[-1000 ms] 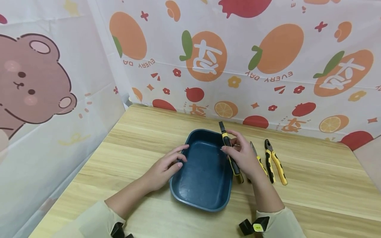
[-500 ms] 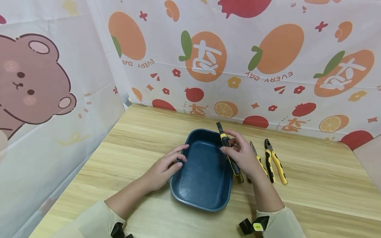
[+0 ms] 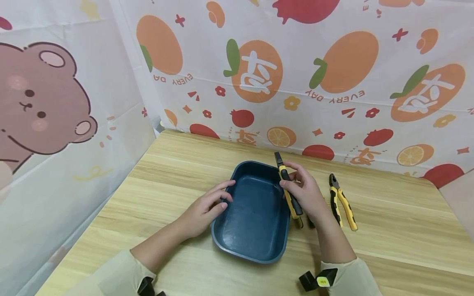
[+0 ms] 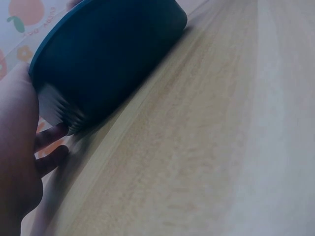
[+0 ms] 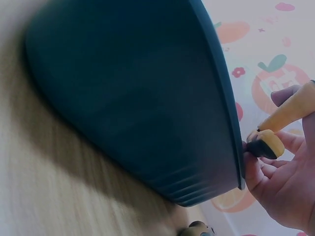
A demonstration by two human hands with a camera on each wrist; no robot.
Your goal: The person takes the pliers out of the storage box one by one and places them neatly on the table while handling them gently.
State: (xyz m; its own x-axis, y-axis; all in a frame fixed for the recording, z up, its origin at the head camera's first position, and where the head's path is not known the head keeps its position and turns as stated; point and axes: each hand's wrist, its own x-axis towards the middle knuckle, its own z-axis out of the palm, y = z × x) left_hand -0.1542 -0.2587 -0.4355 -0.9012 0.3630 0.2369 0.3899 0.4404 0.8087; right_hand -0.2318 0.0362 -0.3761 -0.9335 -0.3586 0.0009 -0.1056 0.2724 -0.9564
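A dark blue plastic tub (image 3: 252, 213) stands on the wooden table. My left hand (image 3: 201, 209) grips its left rim; in the left wrist view, two fingers (image 4: 51, 160) show low on the outer wall. Over the right rim, my right hand (image 3: 305, 191) holds yellow-and-black pliers (image 3: 292, 201) between thumb and fingers. Their dark head points toward the back wall and their handles toward me. In the right wrist view the handles (image 5: 290, 108) stand slightly apart, close beside the tub's rim.
Another pair of yellow-and-black pliers (image 3: 341, 201) lies to the right of my right forearm, handles spread. A further tool is mostly hidden under my right hand and wrist. Printed cloth (image 3: 333, 111) hangs behind the table's back edge.
My right hand has shifted slightly right with the pliers, turning them so more yellow shows. It now hides most of the tool lying beneath it. The left hand and tub stay put.
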